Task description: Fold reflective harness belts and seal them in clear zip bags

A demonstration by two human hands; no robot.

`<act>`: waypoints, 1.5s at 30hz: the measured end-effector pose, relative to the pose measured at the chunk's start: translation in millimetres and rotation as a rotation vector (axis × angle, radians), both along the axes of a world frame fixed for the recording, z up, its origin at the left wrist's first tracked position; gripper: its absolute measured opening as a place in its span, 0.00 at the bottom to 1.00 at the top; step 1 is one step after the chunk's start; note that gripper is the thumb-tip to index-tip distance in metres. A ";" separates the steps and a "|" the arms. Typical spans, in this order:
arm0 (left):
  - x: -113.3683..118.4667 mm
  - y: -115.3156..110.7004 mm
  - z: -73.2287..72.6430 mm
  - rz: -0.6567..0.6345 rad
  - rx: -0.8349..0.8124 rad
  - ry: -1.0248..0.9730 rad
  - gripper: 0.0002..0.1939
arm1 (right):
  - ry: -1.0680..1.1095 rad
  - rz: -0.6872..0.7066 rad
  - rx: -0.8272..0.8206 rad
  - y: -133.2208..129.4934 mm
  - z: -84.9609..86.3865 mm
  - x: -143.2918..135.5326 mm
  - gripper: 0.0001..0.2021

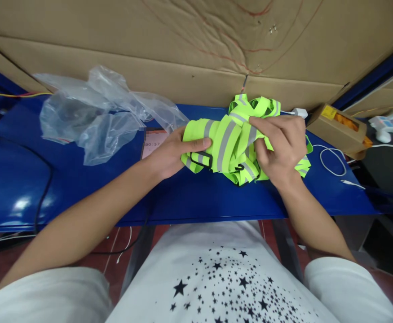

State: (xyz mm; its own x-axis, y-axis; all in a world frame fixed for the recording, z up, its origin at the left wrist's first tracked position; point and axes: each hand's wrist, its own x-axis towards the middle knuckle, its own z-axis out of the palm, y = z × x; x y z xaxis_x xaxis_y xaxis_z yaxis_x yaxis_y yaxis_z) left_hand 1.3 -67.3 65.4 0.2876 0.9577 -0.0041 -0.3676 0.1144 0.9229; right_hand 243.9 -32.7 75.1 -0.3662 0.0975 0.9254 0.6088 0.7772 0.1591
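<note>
A bundle of neon yellow-green reflective straps [225, 141] with grey stripes and black buckles lies bunched over the blue table. My left hand [174, 154] is closed on the left end of the bundle, its thumb on top next to a black buckle [201, 159]. At the other side my right hand [282, 141] pinches a strap between thumb and fingers, with the index finger pointing along the band. More loops rise behind the hands and some trail out past my right wrist. Behind my left hand, a phone-like screen with digits [152, 140] is partly covered.
Crumpled clear plastic bags [98, 112] lie at the back left of the blue table [196, 204]. To the right are a brown cardboard box [339, 128] with orange contents, a white cable [334, 161] and a white charger [300, 113]. A cardboard wall [132, 76] closes the back.
</note>
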 end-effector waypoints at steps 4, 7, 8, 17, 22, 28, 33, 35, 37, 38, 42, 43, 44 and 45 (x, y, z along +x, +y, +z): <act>1.6 -0.3 -0.7 0.021 -0.059 0.006 0.27 | 0.104 0.344 -0.377 -6.8 2.4 -4.7 0.10; 3.0 -0.6 0.4 0.004 -0.081 -0.001 0.28 | 0.086 0.573 -0.770 -10.6 10.9 -0.5 0.09; 3.2 -0.8 1.0 -0.009 -0.091 -0.003 0.28 | 0.039 0.615 -0.877 -10.1 15.1 3.3 0.09; 2.5 -11.4 0.1 -0.303 -0.197 0.046 0.23 | -0.260 1.113 -1.521 4.3 32.5 30.1 0.24; 8.5 -17.0 3.8 -0.297 -0.134 0.102 0.22 | -0.427 1.032 -1.593 0.9 40.1 36.2 0.22; 1.4 -1.7 -1.7 -0.210 -0.177 0.082 0.19 | -0.194 0.633 -1.149 -7.4 42.0 37.2 0.04; -4.2 10.0 -8.2 -0.120 -0.228 -0.008 0.21 | -0.023 0.302 -0.548 -9.2 21.4 15.1 0.12; -2.3 7.3 -8.4 -0.164 -0.231 -0.021 0.22 | 0.035 0.272 -0.329 -7.7 10.6 6.2 0.11; 0.2 3.3 -7.9 -0.193 -0.227 -0.024 0.23 | 0.080 0.247 -0.156 -5.6 1.0 0.5 0.11; 1.1 1.8 -7.6 -0.188 -0.223 -0.020 0.23 | 0.087 0.231 -0.128 -4.4 -3.0 -1.0 0.12; 1.3 3.0 -6.7 -0.073 -0.192 -0.028 0.23 | -0.020 0.228 -0.426 0.3 -10.4 -0.5 0.17; 0.5 4.4 -6.6 -0.051 -0.186 -0.027 0.23 | -0.063 0.259 -0.541 1.0 -10.1 0.3 0.19; -0.4 5.8 -6.6 -0.038 -0.180 -0.018 0.23 | -0.098 0.296 -0.645 1.5 -9.1 1.1 0.24; -1.5 6.9 -6.6 -0.038 -0.176 -0.001 0.23 | -0.126 0.336 -0.726 1.6 -7.4 1.6 0.28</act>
